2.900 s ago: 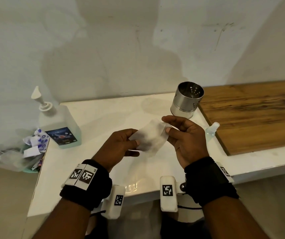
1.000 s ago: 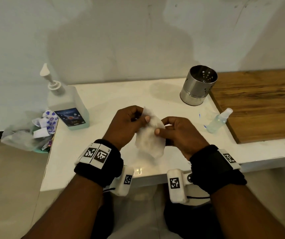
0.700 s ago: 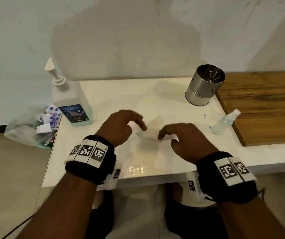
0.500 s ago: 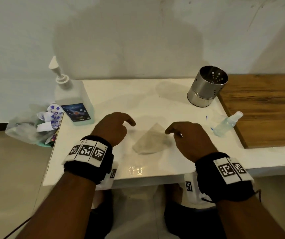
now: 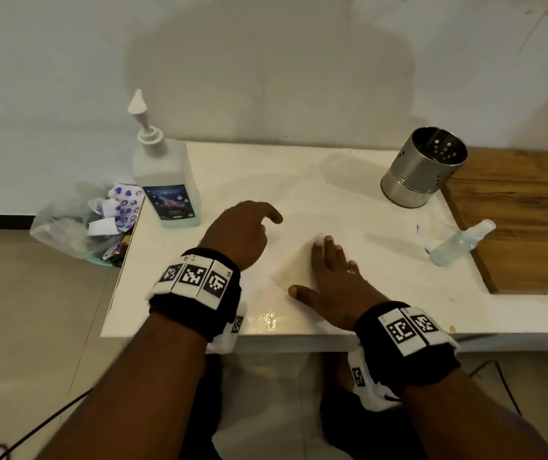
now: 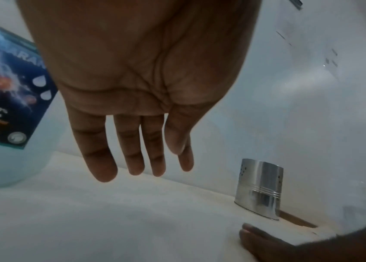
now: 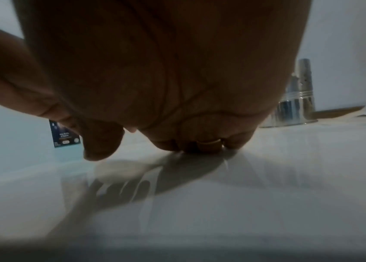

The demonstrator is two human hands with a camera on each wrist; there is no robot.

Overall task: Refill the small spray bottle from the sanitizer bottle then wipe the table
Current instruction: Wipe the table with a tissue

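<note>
I lay my right hand (image 5: 330, 280) flat, fingers straight, on the tissue (image 5: 294, 268) in the middle of the table (image 5: 349, 180), pinning it so it drags when I wipe. My left hand (image 5: 238, 232) hovers relaxed and empty, out of the way. The spray bottle (image 5: 458, 242) lies aside by the board (image 5: 524, 220); the sanitizer (image 5: 166, 187) stands back left.

white table (image 5: 349, 180) (glossy): sanitizer bottle (image 5: 166, 184), steel holder (image 5: 422, 167), spray bottle (image 5: 458, 242), tissue (image 5: 294, 270)
</note>
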